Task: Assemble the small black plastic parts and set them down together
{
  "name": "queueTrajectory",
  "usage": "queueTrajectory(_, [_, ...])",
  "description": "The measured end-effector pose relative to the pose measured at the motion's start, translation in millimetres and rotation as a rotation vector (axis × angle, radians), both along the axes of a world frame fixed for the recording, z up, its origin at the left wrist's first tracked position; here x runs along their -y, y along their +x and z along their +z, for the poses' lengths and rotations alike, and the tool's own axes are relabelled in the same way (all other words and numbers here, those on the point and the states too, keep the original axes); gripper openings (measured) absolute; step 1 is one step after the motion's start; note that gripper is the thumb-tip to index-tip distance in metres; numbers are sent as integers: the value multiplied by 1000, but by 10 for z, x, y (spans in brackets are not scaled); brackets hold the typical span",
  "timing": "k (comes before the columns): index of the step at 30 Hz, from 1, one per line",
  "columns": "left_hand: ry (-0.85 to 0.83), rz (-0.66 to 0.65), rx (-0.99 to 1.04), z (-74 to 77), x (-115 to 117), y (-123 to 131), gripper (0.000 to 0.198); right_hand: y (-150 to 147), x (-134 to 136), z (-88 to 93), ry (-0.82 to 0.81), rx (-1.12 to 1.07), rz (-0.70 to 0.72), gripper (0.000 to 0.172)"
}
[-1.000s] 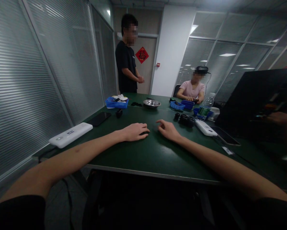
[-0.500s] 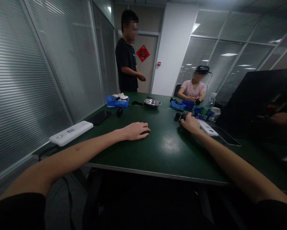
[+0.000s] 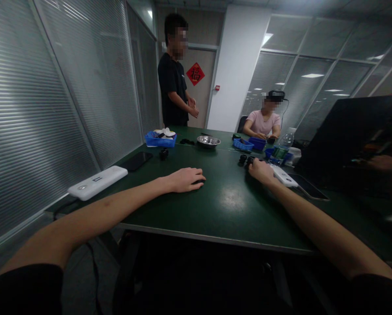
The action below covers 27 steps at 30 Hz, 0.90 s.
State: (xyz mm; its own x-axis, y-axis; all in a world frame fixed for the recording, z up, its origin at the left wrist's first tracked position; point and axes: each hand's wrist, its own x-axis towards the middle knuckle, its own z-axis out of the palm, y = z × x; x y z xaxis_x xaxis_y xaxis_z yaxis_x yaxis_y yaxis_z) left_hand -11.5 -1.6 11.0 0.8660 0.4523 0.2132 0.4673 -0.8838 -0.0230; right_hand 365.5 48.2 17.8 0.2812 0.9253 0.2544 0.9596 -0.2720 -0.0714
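Observation:
My left hand (image 3: 187, 180) rests palm down on the green table (image 3: 196, 214), its fingers stretched out and holding nothing. Farther right, my right hand (image 3: 262, 171) has its fingers closed on a small black rounded object (image 3: 250, 160), partly hidden by the fingertips. Just left of it stands a similar black object (image 3: 243, 159). Another small black piece (image 3: 164, 153) sits beyond my left hand. By my right wrist lie a white power bank (image 3: 283, 176) and a dark phone (image 3: 309, 187).
A metal bowl (image 3: 208, 141), a filled blue basket (image 3: 161, 139) and more blue trays (image 3: 243, 144) stand farther back. At left are a black phone (image 3: 137, 161) and a white power bank (image 3: 98, 182). A bottle (image 3: 282, 146) stands right. One person stands; another sits opposite.
My right hand has shifted very slightly to the right at the black object. My left hand stays put. The standing person's hands have come together.

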Motion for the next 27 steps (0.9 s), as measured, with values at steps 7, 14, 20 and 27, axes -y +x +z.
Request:
queueTrajectory(7, [-22, 7, -4, 19, 16, -4, 47, -137, 84, 44, -12, 13, 104, 41])
queueTrajectory(14, [-25, 12, 38, 9, 19, 3, 45, -640, 303, 72, -61, 7, 524, 33])
queueTrajectory(20, [-131, 83, 170, -15, 13, 21, 53, -1150, 710, 55, -66, -141, 1057, 20])
queueTrajectory(27, [-294, 24, 270, -15, 18, 35, 57, -1333, 934, -5, -28, -245, 1165, 20])
